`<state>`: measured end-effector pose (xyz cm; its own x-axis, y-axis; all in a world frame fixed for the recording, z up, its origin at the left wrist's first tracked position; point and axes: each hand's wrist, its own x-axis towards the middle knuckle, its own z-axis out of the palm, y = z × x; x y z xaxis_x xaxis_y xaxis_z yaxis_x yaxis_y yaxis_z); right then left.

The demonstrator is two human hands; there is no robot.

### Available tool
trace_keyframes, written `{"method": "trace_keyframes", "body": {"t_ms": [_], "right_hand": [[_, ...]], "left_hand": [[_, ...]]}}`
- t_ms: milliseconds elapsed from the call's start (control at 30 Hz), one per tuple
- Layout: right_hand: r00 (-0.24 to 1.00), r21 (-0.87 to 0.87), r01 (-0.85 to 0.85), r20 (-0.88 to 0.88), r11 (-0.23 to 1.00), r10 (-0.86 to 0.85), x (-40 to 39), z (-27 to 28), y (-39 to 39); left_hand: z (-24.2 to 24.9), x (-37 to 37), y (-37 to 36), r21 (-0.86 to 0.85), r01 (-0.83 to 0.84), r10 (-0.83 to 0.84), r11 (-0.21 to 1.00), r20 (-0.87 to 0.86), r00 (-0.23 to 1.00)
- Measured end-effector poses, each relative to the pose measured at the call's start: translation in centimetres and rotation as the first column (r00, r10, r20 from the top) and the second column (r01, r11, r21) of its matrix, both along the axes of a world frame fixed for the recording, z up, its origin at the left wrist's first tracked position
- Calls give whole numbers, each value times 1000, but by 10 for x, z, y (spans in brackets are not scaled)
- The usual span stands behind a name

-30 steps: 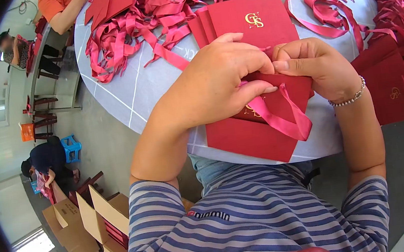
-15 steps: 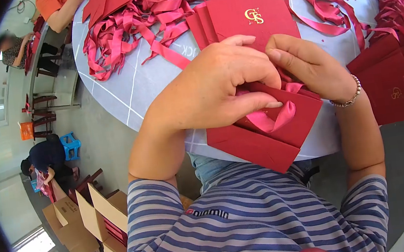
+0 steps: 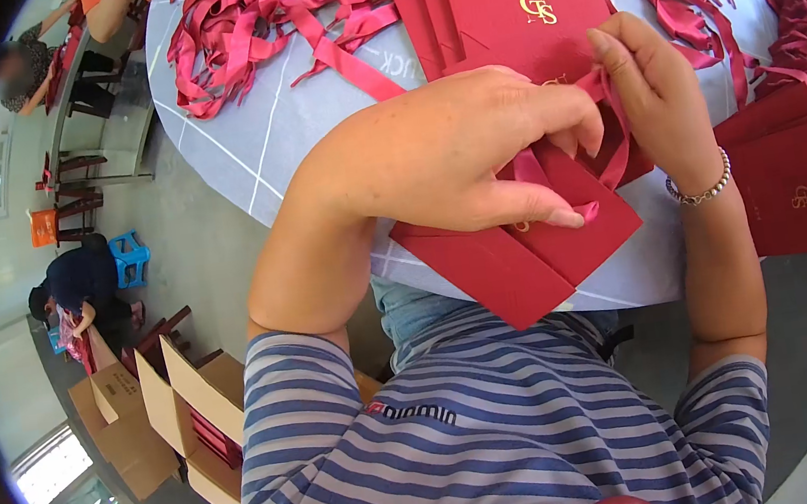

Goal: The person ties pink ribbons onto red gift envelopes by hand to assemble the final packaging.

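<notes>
A dark red paper gift bag [image 3: 591,232] lies tilted at the table's near edge, partly under my left hand [image 3: 481,142]. Pink ribbon [image 3: 529,172] runs through and over the bag. My left hand arches across it, thumb pressing by a ribbon loop at the front and fingers curled round the ribbon farther in; the palm side is hidden. At the bag's far right side, my right hand [image 3: 648,71] pinches a raised stretch of the ribbon between thumb and forefinger. Just beyond my hands are overlapping red bags [image 3: 516,17] with a gold monogram.
Loose pink ribbons [image 3: 232,46] heap at the table's far left, with more ribbons [image 3: 685,1] at right. Finished-looking red bags with ribbons [image 3: 784,170] hang over the right edge. Open cardboard boxes [image 3: 181,410] stand left on the floor. A person [image 3: 80,282] bends near a blue stool [image 3: 130,258].
My right hand has moved up and away from the bag, drawing the ribbon up with it. The loop by my left thumb has become smaller. The view has shifted slightly.
</notes>
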<state>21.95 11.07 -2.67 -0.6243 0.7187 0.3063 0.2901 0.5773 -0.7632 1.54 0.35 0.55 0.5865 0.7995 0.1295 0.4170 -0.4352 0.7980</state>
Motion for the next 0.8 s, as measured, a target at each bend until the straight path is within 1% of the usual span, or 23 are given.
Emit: {"method": "trace_keyframes", "body": {"t_ms": [33,67,133,167,233,300,333,400,433,467,500,533,600,633,667,700,733,767,800], "right_hand": [[1000,1,-2,1,1000,2,1,0,1],[1000,-27,3,-22,1000,-3,2,0,4],[999,-53,7,-43,999,-10,2,0,7],[999,-40,13,-44,999,-15,2,-2,7],[999,-26,20,-43,999,-21,1,-4,9],[994,-67,1,-107,998,-8,1,-5,10],[994,-68,2,-106,998,-9,2,-3,10],[991,-371,-18,-132,929,-33,4,1,8],[991,-374,-15,-129,927,-37,6,1,9],[997,-238,28,-63,971,-44,8,0,11],[998,-95,61,4,994,-61,9,1,11],[992,235,115,-84,965,-97,5,1,8],[994,438,64,-113,897,-15,7,20,2],[995,295,-57,-56,954,77,16,31,-2],[968,223,-245,-5,943,253,22,38,-3],[905,144,-424,30,894,424,24,43,-3],[868,114,-496,84,861,489,22,48,-5],[866,121,-500,81,858,493,21,46,-6],[858,74,-509,113,857,500,21,41,-7]], "left_hand": [[-1,-2,1,73,55,-57,996,20,998],[1,-2,0,75,53,-55,996,22,998],[6,-2,0,93,78,-69,993,-89,994],[5,-1,0,94,78,-70,993,-87,994],[2,3,1,116,27,-22,993,-44,999],[1,2,2,105,37,-31,994,-51,998],[0,1,3,91,47,-42,995,-60,997],[-4,2,4,114,35,-29,993,-53,998],[-6,3,4,140,22,-15,990,-46,999],[-7,3,5,139,25,-19,990,-43,999],[-8,3,5,146,-7,13,989,-44,999],[-8,3,6,155,-39,47,987,-45,998],[-7,0,6,156,-66,72,986,-35,997],[-7,0,8,157,-92,98,983,-31,995],[-7,-1,9,165,-96,103,982,-31,994],[-8,-2,10,175,-118,122,978,-15,992],[-9,-4,11,182,-139,141,973,0,990],[-8,-5,11,188,-143,146,972,-5,989],[-8,-5,11,187,-158,162,970,-4,987]]}}
